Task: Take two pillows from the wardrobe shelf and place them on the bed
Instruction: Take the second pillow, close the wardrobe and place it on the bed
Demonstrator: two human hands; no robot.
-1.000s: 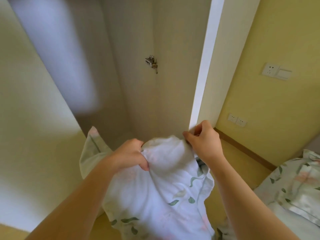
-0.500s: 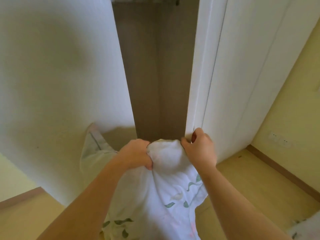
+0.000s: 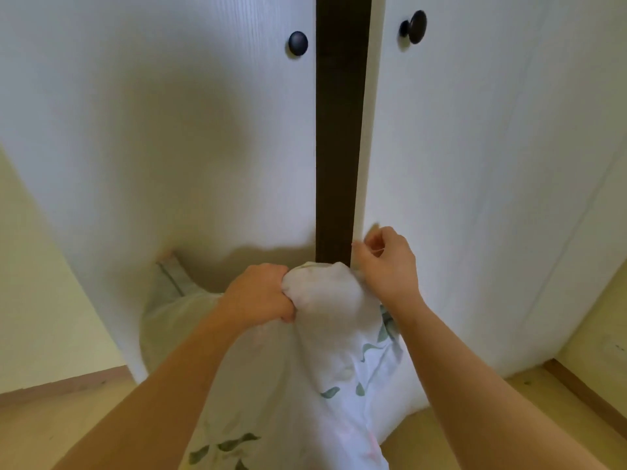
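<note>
- Swinging nearly shut since a second ago, the two white wooden wardrobe doors (image 3: 169, 130) now leave only a narrow dark gap (image 3: 341, 130) between their black round knobs; earlier the wardrobe interior stood open.
- Judging from that, the pillows are already out, and closing the wardrobe comes before the carry to the bed, which is out of view now.
- The left hand (image 3: 263, 293) is clenched on a bunched fold of the soft white pillow with green leaf print (image 3: 339, 351), gripping it tight.
- The right hand (image 3: 386, 262) is curled closed against the right door's edge, its wrist pressing the same bunched fabric; whether it pinches the cloth too, I cannot tell.
- The pillow hangs below and between both forearms, above the light wooden floor (image 3: 51, 432); a second, greyer pillow corner (image 3: 169, 283) shows left, behind the left hand.
</note>
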